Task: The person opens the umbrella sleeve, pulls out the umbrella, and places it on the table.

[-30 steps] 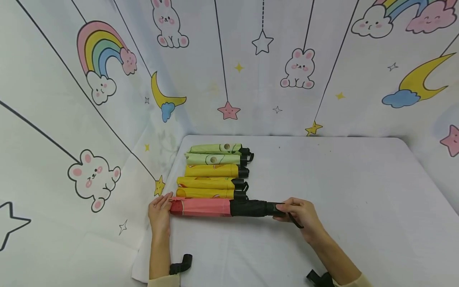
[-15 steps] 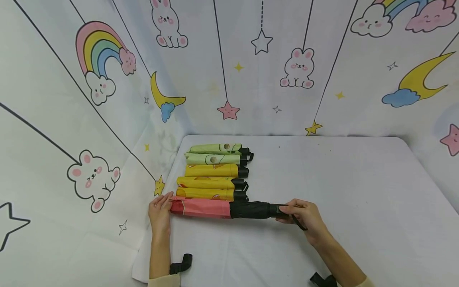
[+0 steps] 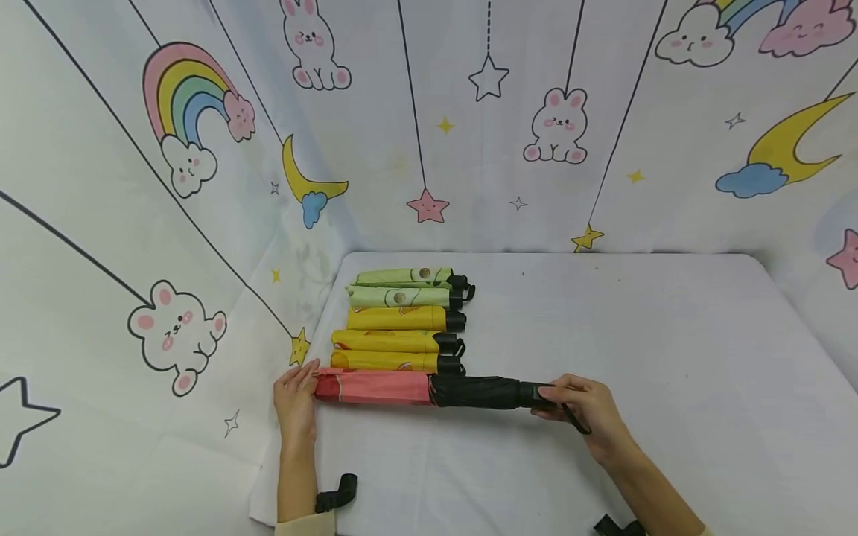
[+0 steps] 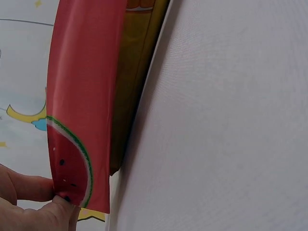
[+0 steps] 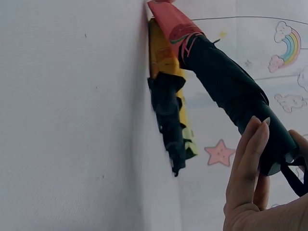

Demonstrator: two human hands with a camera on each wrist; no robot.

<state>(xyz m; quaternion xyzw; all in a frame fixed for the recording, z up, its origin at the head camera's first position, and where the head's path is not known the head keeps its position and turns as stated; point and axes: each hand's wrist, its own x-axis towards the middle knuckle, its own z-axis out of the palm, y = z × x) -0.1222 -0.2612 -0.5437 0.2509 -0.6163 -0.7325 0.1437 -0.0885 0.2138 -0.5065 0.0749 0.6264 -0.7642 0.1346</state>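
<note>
A folded black umbrella (image 3: pixel 476 391) lies partly inside a pink watermelon-print sleeve (image 3: pixel 382 388), its black part sticking out to the right. My left hand (image 3: pixel 295 398) pinches the closed end of the sleeve; the left wrist view shows thumb and finger on the watermelon corner (image 4: pixel 72 168). My right hand (image 3: pixel 586 413) grips the umbrella's black handle (image 5: pixel 274 139), from which a wrist strap (image 3: pixel 576 420) hangs. In the right wrist view the umbrella slants up off the white surface, fingers along the handle.
Just behind the pink sleeve, sleeved umbrellas lie in a row: yellow ones (image 3: pixel 389 342) nearer and green ones (image 3: pixel 398 297) farther back, black handles to the right. They rest at the left of a white-covered table (image 3: pixel 643 335). Printed cloth walls (image 3: pixel 462 164) stand behind and left.
My right hand has moved to the right, drawing the black umbrella farther out of the pink sleeve. The left hand stays nearly in place at the sleeve's end.
</note>
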